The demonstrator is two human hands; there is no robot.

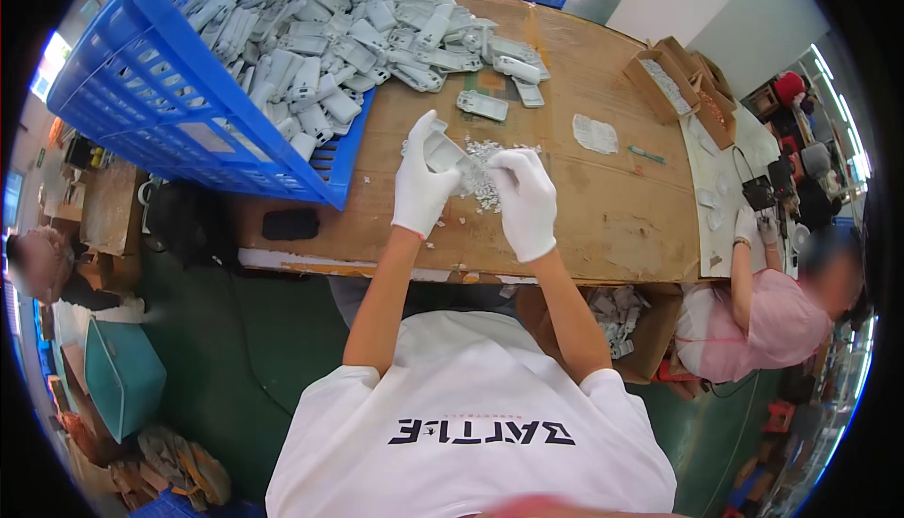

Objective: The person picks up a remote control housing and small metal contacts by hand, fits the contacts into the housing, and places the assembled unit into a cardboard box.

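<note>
In a white glove, my left hand (422, 184) grips a white plastic housing (443, 153), its hollow side tilted toward me. Close to its right, my right hand (524, 200), also gloved, has its fingertips pinched together; whatever they hold is too small to make out. Between and beyond both hands, a scatter of tiny white parts (485, 200) lies on the cardboard-covered table (603, 207). Just past them rests a single loose housing (482, 105). A large heap of similar white housings (348, 33) spreads across the far left of the table.
A tipped blue plastic crate (226, 94) stands at the left beside a dark phone-like object (290, 225). Toward the right are a crumpled white sheet (594, 134), a green pen (647, 154) and small cardboard boxes (664, 85). A co-worker (753, 315) sits at the right.
</note>
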